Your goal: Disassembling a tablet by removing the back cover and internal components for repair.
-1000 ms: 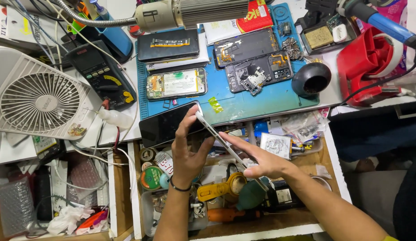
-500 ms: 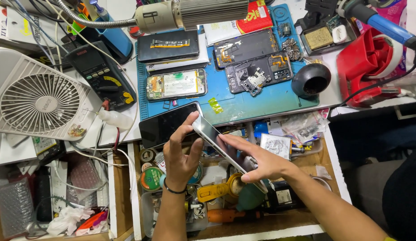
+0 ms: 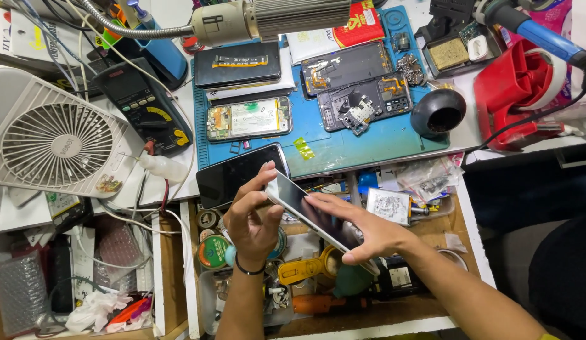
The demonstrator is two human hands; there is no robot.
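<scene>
Both my hands hold a flat phone screen panel [image 3: 315, 216] over an open drawer. My left hand [image 3: 254, 217] grips its upper left end with the fingertips. My right hand [image 3: 362, 230] lies along its right side, fingers spread across the glass and thumb under the lower end. The panel is tilted, its glossy face turned up toward me. Just above my left hand a dark phone [image 3: 236, 174] lies face up on the bench edge.
A blue work mat [image 3: 362, 148] carries several opened phones and circuit boards. A white fan [image 3: 50, 145] and a black multimeter [image 3: 145, 107] sit at the left. A red tool stand [image 3: 519, 94] is at the right. The open drawer [image 3: 460, 217] holds tape rolls and small tools.
The panel has turned from nearly edge-on to face up. My right hand has slid over its glass and my left fingers have shifted on its upper end.
</scene>
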